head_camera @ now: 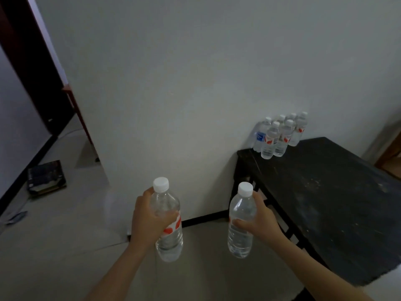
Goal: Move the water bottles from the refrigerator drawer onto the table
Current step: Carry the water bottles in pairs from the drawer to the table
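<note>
I see two clear, white-capped water bottles held upright in the air above the floor [54, 246], just short of the bench's [325, 192] left end. The left bottle [168, 242] shows a red-and-white label, and the left hand [147, 220] has its fingers [171, 215] curled round its middle. The right hand [261, 220] wraps the right bottle [239, 240] likewise. A cluster of bottles [280, 135] stands at the black bench's far left corner, against the wall; one has a blue label.
</note>
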The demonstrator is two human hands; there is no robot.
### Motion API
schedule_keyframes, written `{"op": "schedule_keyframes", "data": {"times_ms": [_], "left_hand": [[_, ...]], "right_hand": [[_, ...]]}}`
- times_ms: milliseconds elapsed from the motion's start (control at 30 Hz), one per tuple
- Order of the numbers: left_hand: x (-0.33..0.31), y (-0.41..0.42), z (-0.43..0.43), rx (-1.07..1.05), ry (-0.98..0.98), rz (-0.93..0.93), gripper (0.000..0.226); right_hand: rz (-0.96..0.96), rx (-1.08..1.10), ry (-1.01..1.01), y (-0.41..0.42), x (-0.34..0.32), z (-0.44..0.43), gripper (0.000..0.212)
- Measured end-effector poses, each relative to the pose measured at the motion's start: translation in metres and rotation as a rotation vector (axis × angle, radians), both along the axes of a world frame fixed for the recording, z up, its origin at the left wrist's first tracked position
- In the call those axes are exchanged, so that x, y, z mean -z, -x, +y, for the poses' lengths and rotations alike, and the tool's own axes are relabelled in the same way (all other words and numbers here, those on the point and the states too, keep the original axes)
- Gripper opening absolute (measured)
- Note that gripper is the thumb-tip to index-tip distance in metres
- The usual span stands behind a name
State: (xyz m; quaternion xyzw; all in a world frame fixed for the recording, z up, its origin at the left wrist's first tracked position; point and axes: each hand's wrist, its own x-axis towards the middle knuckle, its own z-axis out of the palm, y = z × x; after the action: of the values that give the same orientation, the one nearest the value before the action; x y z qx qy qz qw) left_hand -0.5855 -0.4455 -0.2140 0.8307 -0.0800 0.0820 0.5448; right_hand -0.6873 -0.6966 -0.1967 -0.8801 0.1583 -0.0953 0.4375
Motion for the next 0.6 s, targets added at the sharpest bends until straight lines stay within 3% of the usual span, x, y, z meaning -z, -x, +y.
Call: {"op": "schedule_keyframes", "data": {"times_ms": [100, 233, 333, 467, 600], "left_hand": [[0.018, -0.034, -0.018, 0.076, -0.034, 0.044, 0.073], [0.024, -0.093, -0.053, 0.153, -0.048, 0.05, 0.053], [0.024, -0.149, -0.082, 0.251, -0.061, 0.032, 0.058], [0.005, -0.215, -0.126, 0.319, -0.055, -0.036, 0.039], [0.009, -0.271, -0.163, 0.445, -0.058, -0.039, 0.051]], "right_hand": [[0.022, 0.036, -0.021, -0.022, 0.009, -0.016, 0.077], [0.068, 0.123, -0.001, -0.059, 0.019, -0.039, 0.082], [0.059, 0.194, 0.004, -0.092, 0.019, -0.057, 0.081], [0.046, 0.295, 0.02, -0.137, 0.008, -0.079, 0.083], [0.031, 0.402, 0.01, -0.165, 0.001, -0.093, 0.079]]}}
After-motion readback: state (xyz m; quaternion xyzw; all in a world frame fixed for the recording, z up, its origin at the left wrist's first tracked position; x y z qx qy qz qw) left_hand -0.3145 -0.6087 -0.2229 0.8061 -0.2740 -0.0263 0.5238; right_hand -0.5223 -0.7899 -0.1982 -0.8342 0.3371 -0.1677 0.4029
